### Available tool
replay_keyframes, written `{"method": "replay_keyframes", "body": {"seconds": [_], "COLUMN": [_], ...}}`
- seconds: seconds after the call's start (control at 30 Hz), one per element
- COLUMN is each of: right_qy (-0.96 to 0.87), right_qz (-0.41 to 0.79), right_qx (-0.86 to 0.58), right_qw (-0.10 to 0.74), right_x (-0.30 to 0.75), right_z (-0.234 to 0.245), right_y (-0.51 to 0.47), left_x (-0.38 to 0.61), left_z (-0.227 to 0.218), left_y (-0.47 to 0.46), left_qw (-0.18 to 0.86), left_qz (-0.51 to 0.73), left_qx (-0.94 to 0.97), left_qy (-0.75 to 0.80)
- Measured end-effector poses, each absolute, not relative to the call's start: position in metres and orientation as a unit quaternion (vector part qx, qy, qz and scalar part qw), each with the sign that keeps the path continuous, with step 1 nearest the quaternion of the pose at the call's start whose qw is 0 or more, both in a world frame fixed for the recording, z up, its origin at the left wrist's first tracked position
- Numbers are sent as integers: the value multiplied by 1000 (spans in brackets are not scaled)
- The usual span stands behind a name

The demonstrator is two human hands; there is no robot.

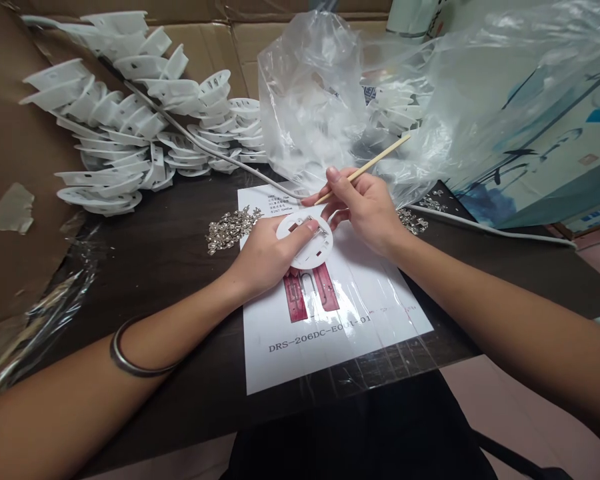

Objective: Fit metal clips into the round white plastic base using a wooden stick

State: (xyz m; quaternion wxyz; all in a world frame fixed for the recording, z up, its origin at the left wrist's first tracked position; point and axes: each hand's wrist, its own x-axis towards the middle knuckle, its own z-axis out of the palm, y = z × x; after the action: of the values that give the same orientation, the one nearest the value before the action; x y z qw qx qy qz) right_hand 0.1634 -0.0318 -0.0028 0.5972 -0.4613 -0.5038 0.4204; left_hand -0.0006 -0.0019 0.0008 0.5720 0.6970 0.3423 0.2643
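Note:
My left hand (263, 257) grips a round white plastic disc (305, 240) over a taped-down printed sheet (330, 320), thumb lying across its top. My right hand (367, 210) pinches a thin wooden stick (365, 168) like a pen, its lower tip pointing down at the disc's upper edge. A pile of small shiny metal clips (230, 229) lies just left of the disc, and more metal clips (414, 220) lie to the right of my right hand.
Stacks of white plastic discs (125, 113) fill the back left on cardboard. A clear plastic bag (320, 93) with more parts stands behind the hands. A grey cable (215, 153) crosses the table. Crumpled clear film (40, 313) hangs at the left edge.

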Motion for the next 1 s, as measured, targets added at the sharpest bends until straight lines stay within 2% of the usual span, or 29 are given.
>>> {"method": "replay_keyframes", "body": {"seconds": [0.37,0.6,1.0], "right_qy": [-493,-419,-381], "right_qz": [448,526,587], "right_qx": [-457,-454,-448], "right_qw": [589,584,556], "right_x": [162,168,172], "right_z": [-5,-9,-9], "right_y": [-31,-25,-25], "left_x": [0,-1,-1], "left_z": [2,2,-1], "left_y": [-2,-3,-6], "left_qw": [542,556,463], "left_qz": [261,257,215], "left_qx": [722,724,804], "left_qy": [341,319,305]}}
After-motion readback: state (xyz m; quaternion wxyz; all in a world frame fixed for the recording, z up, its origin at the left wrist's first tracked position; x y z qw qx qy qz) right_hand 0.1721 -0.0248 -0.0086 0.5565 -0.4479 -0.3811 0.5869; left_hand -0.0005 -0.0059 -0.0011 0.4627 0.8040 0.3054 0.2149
